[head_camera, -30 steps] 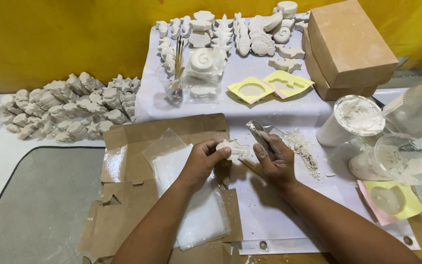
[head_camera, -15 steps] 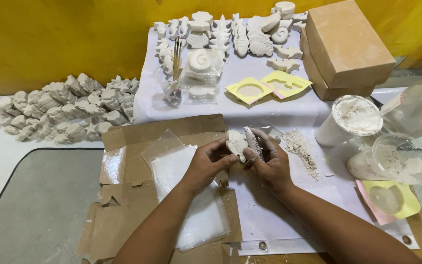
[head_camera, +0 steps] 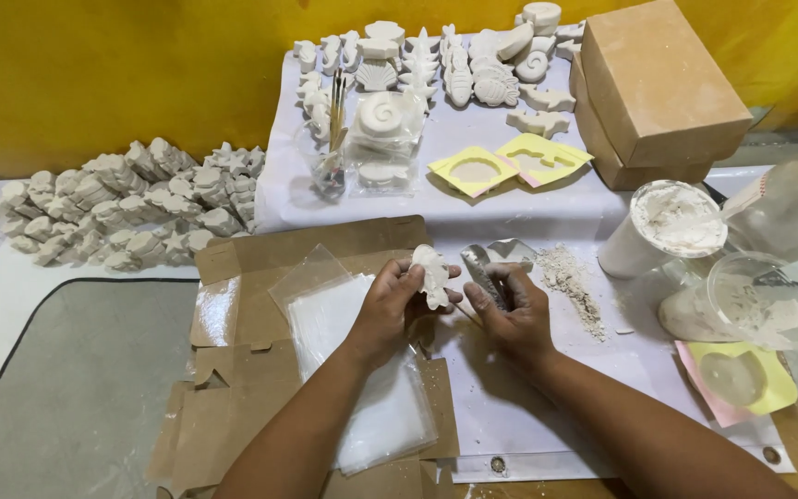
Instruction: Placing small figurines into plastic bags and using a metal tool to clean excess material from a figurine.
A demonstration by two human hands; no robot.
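Note:
My left hand (head_camera: 393,303) holds a small white plaster figure (head_camera: 433,273) upright between thumb and fingers, above a sheet of clear plastic (head_camera: 355,364). My right hand (head_camera: 511,309) is just to its right, gripping a dusty metal scraping tool (head_camera: 482,266) whose blade points up and left. The tool and the figure are a short gap apart. A little heap of plaster powder (head_camera: 574,279) lies on the white sheet right of my right hand.
Flattened cardboard (head_camera: 260,268) lies under the plastic. Several white plaster casts (head_camera: 122,208) are heaped at left, with more at the back (head_camera: 454,60). Yellow moulds (head_camera: 510,164), a cardboard box (head_camera: 658,88), a plaster-filled cup (head_camera: 662,226) and clear plastic containers (head_camera: 759,300) stand at right.
My hands rose from the table and then drew slightly apart. The plaster figure now stands upright in my left hand, and the tool has pulled away to the right of it.

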